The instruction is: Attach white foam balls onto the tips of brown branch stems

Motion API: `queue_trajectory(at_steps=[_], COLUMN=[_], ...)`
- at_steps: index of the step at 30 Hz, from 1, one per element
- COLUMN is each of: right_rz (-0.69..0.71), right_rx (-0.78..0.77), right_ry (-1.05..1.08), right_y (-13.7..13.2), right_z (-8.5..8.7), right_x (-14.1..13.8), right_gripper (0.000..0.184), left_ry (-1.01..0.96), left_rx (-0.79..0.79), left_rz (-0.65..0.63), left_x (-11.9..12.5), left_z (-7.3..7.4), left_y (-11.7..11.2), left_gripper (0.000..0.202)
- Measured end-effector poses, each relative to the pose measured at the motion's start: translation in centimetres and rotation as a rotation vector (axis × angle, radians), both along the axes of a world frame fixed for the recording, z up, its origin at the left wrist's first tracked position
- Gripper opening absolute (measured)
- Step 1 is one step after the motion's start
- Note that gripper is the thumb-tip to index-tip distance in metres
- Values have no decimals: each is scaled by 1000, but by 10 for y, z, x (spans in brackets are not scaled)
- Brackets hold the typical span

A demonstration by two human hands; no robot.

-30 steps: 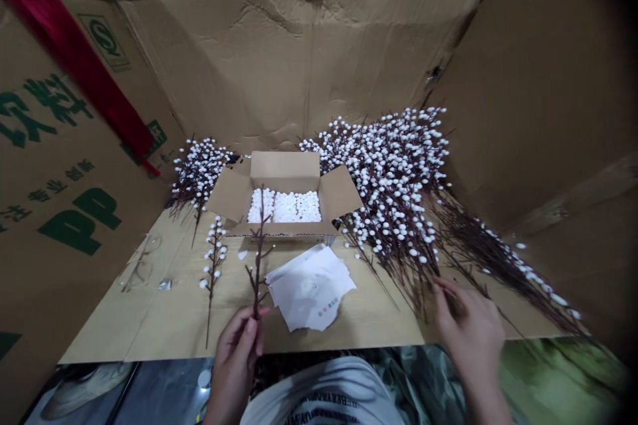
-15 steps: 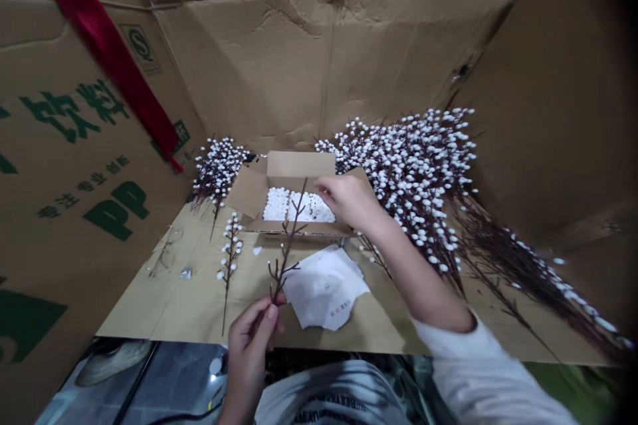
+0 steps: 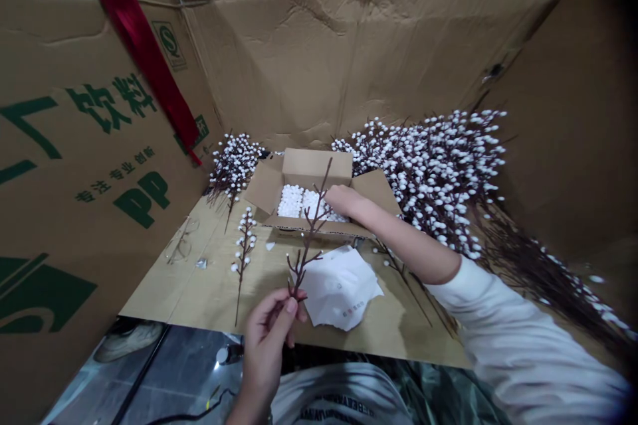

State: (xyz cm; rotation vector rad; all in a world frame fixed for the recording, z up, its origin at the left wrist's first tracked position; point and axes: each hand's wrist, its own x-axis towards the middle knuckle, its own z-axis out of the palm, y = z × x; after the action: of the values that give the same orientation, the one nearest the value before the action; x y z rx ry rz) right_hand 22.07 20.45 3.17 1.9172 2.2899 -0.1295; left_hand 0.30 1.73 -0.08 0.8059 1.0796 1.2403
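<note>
My left hand [image 3: 272, 322] pinches the base of a bare brown twig [image 3: 310, 232] and holds it upright over the cardboard sheet [image 3: 209, 285]. My right hand [image 3: 343, 200] reaches into the small open carton [image 3: 304, 169] filled with white foam beads [image 3: 294, 202]; its fingers are down among the beads and mostly hidden. One twig with white beads on it [image 3: 244, 246] lies flat on the sheet left of the held twig.
A large heap of beaded twigs [image 3: 438, 172] lies right of the carton, and a smaller bunch [image 3: 233, 159] lies to its left. A crumpled white paper [image 3: 341, 285] lies near the front edge. Cardboard walls enclose three sides. A red ribbon [image 3: 139, 46] hangs at left.
My right hand left the heap of twigs at the right, crossed to the carton and went down into the foam beads. The left hand kept its hold on the bare twig.
</note>
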Motion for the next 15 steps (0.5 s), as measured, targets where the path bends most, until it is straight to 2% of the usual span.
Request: queue_trajectory(at_steps=[3, 6, 11, 13, 15], right_rz=[-8, -17, -41, -42, -42], right_rx=[73, 188, 386, 496, 643], right_ry=[17, 55, 142, 238, 421], right_y=[-8, -22, -53, -69, -88], right_z=[9, 22, 38, 40, 41], right_x=[2, 6, 16, 18, 15], right_gripper=[23, 17, 29, 30, 27], left_ry=[-28, -159, -362, -406, -455], left_rx=[-14, -83, -220, -242, -254], left_rz=[-29, -121, -171, -209, -246], left_x=[1, 3, 11, 14, 16], left_z=[9, 21, 34, 35, 35], left_y=[0, 0, 3, 4, 5], left_gripper=[33, 31, 21, 21, 22])
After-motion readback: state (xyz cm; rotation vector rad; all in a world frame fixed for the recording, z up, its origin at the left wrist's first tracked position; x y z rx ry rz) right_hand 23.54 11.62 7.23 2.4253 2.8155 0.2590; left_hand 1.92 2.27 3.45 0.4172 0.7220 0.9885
